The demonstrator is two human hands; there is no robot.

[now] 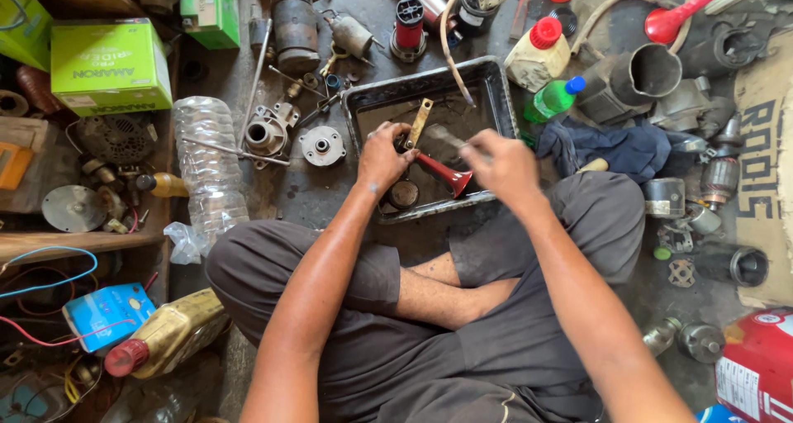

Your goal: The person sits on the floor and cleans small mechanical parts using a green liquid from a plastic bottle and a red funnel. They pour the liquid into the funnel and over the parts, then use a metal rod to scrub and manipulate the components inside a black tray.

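While both forearms reach over black tray (496, 84), left hand (382, 157) grips red horn (442, 173); right hand (504, 165) curled, perhaps pinching something.

We're down on the floor of a repair workshop, a greasy one. The landmark is the black metal tray (496, 92) of dirty liquid. Left of it lie a round metal flange (322, 145) and a housing casting (268, 132); above it, starter motors (295, 22); right of it, an armature (720, 178) and oily rags (619, 146); far left, green battery boxes (109, 65).
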